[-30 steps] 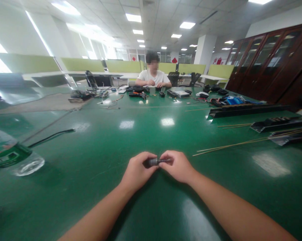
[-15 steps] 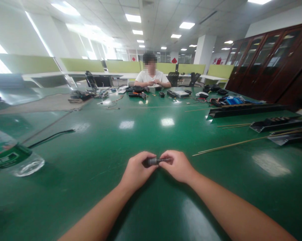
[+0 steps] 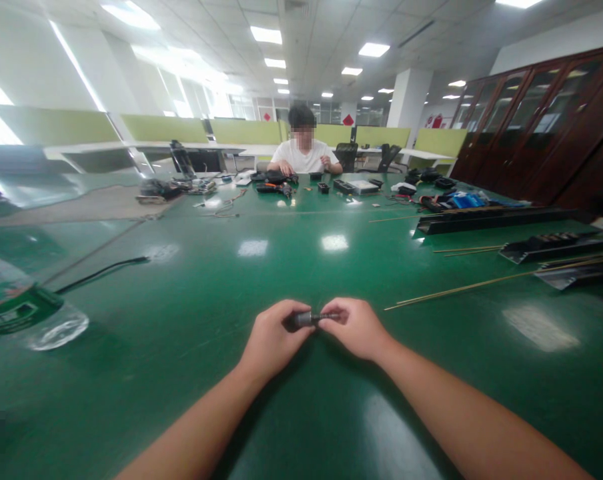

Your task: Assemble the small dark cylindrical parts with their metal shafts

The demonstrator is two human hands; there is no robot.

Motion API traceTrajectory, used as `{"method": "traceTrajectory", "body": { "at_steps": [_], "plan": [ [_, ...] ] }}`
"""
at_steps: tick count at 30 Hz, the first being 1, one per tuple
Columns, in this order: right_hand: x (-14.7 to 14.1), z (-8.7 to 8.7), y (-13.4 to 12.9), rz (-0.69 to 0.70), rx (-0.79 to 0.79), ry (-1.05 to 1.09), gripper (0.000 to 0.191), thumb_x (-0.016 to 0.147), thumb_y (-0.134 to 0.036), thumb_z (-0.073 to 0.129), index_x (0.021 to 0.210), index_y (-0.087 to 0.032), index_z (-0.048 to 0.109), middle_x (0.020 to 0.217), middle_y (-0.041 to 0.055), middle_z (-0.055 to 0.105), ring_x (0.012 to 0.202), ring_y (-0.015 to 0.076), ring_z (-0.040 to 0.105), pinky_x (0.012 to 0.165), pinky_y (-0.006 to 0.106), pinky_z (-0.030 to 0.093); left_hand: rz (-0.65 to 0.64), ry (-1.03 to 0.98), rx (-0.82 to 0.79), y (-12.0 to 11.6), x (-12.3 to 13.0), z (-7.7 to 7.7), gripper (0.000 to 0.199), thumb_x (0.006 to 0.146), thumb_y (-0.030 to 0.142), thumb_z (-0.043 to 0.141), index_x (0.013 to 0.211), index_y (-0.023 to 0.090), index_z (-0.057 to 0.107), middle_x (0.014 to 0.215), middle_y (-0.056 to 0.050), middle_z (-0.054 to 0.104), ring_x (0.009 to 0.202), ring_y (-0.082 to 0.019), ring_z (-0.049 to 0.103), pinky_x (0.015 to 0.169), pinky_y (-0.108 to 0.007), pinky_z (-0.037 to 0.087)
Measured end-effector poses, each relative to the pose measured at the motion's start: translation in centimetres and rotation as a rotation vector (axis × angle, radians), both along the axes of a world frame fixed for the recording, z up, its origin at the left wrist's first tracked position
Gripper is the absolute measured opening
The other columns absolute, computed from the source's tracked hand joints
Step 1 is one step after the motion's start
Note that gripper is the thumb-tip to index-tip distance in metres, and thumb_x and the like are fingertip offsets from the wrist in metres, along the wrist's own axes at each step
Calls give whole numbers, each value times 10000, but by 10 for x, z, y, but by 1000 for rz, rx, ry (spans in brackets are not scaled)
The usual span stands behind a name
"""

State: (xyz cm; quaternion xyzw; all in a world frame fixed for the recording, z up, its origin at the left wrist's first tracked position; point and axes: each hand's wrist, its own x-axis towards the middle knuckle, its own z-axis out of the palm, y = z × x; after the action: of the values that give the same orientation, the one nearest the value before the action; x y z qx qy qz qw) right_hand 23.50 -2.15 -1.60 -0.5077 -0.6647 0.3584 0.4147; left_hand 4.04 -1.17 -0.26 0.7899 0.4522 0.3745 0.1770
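Overall, the worktop point(image 3: 191, 287) is a glossy green surface, with ceiling light reflected in patches beyond both hands and beside the right forearm. The left hand point(image 3: 274, 337) is closed around a dark cylinder point(image 3: 304, 319); the right hand point(image 3: 359, 327) pinches a thin dark shaft point(image 3: 330, 316) at the cylinder's right end. Both pieces sit between the two hands, above the near part of the worktop; whether they are joined cannot be determined. Left of the left hand stands a clear bottle point(image 3: 66, 327) with a green label point(image 3: 21, 312); its print is too blurred to read. A black cable point(image 3: 104, 271) lies beyond that hand, to its left. Beyond the right hand, to its right, are thin brass-coloured rods point(image 3: 461, 288) and black channels point(image 3: 474, 221). Across from both hands, a person point(image 3: 309, 158) in a white top sits behind assorted small black parts point(image 3: 323, 189). The room beyond has yellow-green partitions point(image 3: 166, 129), white desks, black chairs point(image 3: 346, 157), a white column point(image 3: 410, 100) and a red diamond sign point(image 3: 348, 119), any lettering illegible. Dark wood cabinets point(image 3: 536, 127) with glazed doors stand far to the right of the right hand.
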Motion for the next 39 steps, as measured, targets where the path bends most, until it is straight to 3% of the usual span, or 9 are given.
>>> {"method": "traceTrajectory", "body": {
  "at_steps": [14,39],
  "plan": [
    [1,3,-1,-60,-8,-58,127,755,-247,667,844,-167,710,650,-5,645,556,118,533,527,216,393,50,-31,-30,1,-1,-1,213,710,185,731,917,222,700,895,-15,716,817,-190,663,775,-312,531],
    [5,-2,6,-97,-124,106,137,726,-249,684,822,-153,663,673,19,665,533,138,600,532,245,466,97,-63,15,10,-9,-6,257,700,185,719,948,239,681,951,-1,697,879,-191,644,827,-331,505]
  ]
}}
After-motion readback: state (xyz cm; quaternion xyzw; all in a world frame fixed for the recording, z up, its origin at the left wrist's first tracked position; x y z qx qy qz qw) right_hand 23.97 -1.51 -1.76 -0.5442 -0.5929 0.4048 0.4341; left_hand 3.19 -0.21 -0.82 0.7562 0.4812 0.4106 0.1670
